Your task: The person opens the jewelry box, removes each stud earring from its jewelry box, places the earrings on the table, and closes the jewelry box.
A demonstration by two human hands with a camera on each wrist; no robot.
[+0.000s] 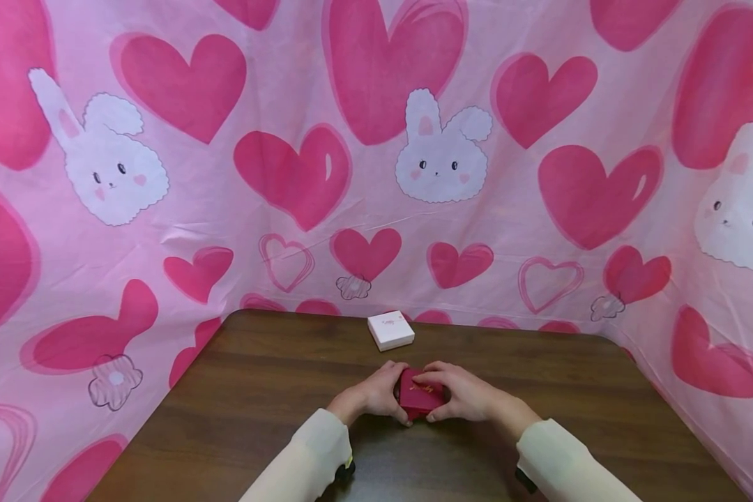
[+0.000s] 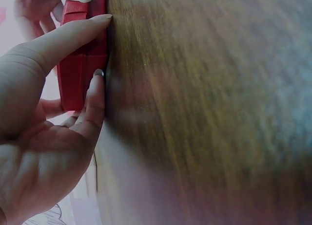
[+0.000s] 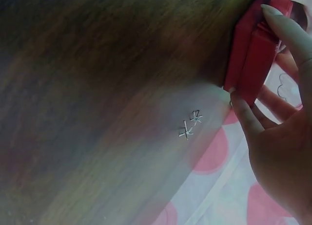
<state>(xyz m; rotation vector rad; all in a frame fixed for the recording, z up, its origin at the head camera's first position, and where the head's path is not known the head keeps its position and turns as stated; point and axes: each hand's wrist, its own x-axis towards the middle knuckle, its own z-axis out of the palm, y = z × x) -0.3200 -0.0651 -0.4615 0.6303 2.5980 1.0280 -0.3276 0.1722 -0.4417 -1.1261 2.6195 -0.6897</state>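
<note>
A small red jewelry box point(image 1: 422, 399) with gold lettering on its lid sits on the table in the head view. My left hand point(image 1: 378, 394) grips its left side, thumb at the near edge. From the right, my right hand point(image 1: 470, 394) holds the same box with its thumb at the front and fingers over the top. The left wrist view shows the seam between lid and base of the red box point(image 2: 73, 84), with the lid down. Two silver star-shaped pieces point(image 3: 186, 131) lie on the table in the right wrist view, apart from the right hand; the head view does not show them.
A white box point(image 1: 392, 331) with faint print on its lid stands behind the red box, close to the table's back edge. The brown wooden table point(image 1: 276, 376) is surrounded by a pink curtain point(image 1: 370, 209) printed with hearts and rabbits.
</note>
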